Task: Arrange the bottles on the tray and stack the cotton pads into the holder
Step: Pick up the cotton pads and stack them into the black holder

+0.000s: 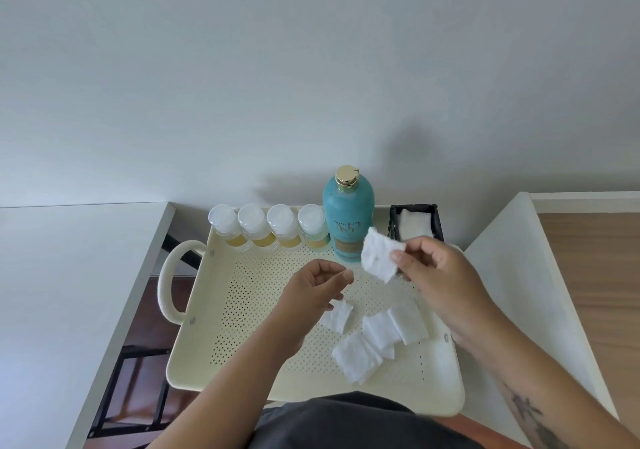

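Pinching a square cotton pad [381,254] by its right edge, the right hand [440,275] holds it in the air above the perforated cream tray [263,310], in front of the teal bottle [348,213] and just short of the dark holder [417,221] at the tray's far right corner. The pad hangs a little bent, so it looks feather-light and limp; a gentle grip at one edge seems enough, and squeezing harder would probably only crumple it. The left hand [318,286] hovers over the middle of the tray, fingers loosely curled and grasping nothing.

Four more loose pads [377,336] lie on the tray floor near the front right, some overlapping, so they are likely best lifted singly by a free corner. White pads [414,223] already sit inside the holder, so the stacking looks partly done.

Along the tray's far edge, four small clear bottles [270,228] with white caps stand upright in a row, touching or nearly so, with the taller gold-capped teal bottle just beside the last one. That part of the task appears finished. White surfaces flank the tray.
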`<state>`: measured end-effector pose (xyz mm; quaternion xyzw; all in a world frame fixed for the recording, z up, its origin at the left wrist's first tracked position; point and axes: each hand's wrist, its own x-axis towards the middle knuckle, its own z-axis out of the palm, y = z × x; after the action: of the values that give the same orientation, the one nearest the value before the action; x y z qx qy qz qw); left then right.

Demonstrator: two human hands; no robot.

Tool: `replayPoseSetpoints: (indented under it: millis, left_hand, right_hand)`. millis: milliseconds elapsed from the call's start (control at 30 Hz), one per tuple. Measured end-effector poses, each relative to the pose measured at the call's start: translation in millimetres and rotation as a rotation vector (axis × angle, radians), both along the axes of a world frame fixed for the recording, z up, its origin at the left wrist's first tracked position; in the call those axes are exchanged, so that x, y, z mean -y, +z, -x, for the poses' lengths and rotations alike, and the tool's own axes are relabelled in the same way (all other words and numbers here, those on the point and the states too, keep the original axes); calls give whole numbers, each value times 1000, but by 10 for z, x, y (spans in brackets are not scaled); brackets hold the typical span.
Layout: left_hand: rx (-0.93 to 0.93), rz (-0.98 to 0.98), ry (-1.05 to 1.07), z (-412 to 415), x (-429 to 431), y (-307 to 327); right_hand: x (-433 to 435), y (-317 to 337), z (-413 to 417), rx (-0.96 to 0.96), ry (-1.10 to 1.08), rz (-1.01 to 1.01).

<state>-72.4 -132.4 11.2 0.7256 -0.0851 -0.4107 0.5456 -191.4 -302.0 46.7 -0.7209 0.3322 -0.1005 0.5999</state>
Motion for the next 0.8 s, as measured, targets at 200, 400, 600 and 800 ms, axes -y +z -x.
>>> replayPoseSetpoints:
  millis: [200, 400, 600, 800]
  left_hand:
    - [430, -404, -164, -86, -139, -432]
    - [707, -496, -382, -13, -198, -685]
    - [781, -528, -423, -24, -142, -718]
    - [814, -560, -445, -68, -143, -728]
  right_hand:
    - [502, 148, -99, -37, -10, 242]
    - [798, 141, -223, -139, 61, 290]
    - [884, 88, -271, -229, 191, 345]
    - [852, 20, -307, -269, 156, 532]
